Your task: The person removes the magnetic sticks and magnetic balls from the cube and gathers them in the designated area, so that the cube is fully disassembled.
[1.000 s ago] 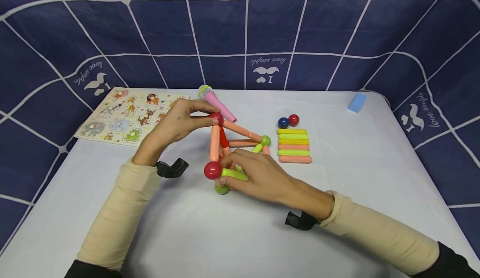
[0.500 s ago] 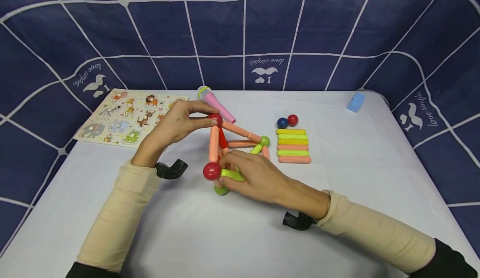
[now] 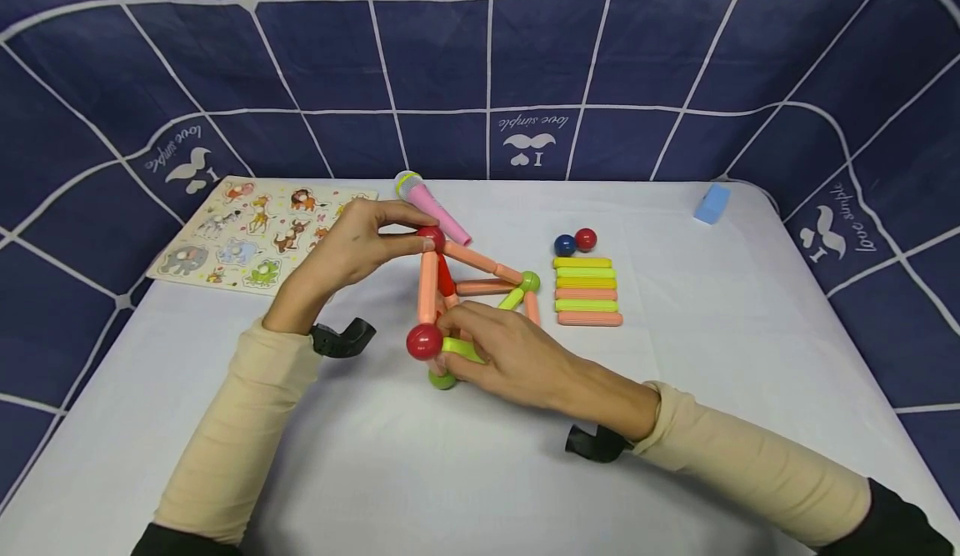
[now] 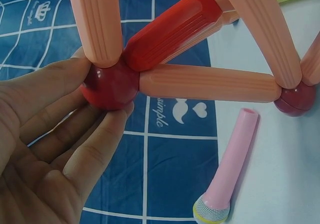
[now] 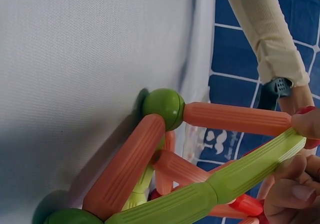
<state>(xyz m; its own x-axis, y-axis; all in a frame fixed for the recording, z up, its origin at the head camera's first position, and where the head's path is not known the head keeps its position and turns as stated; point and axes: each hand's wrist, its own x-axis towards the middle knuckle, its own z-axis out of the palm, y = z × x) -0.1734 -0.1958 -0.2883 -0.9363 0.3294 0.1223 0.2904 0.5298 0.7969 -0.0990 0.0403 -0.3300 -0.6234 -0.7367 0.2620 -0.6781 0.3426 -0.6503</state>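
Rod-and-ball frame point(image 3: 483, 287), one: between left grip point(image 3: 363, 246) and right grip point(image 3: 521, 354), at the middle of the counter point(image 3: 480, 473). Contact of its lower green ball point(image 3: 442, 380) with the counter not certain.

Left grip: narrow, thumb and fingers pinching the upper red ball point(image 3: 431, 237) of the frame. Ball at the fingertips; two salmon rods and one red rod point(image 4: 172, 29) fanning out from it, away from the palm.

Right grip: narrow, pinching a lime rod point(image 3: 461, 348) close to the lower red ball point(image 3: 424, 342). Ball just past the fingertips, touch between the two unclear. Right-hand green ball point(image 3: 530, 281) beyond the knuckles, clear of the fingers. Salmon rod point(image 3: 427, 287) between upper and lower red balls.

Differences from one second ago: slightly less of the lime rod showing at the right grip; otherwise same pieces pinched, frame in the same place. From half a second ago: next to none.

Also on the counter: pink toy microphone point(image 3: 441, 211), just beyond the left grip; animal picture board point(image 3: 240, 235), to the left; row of six rods point(image 3: 587, 294), right of the frame; blue ball point(image 3: 565, 245) and loose red ball point(image 3: 586, 240), side by side beyond the row; pale blue block point(image 3: 712, 204), far right.
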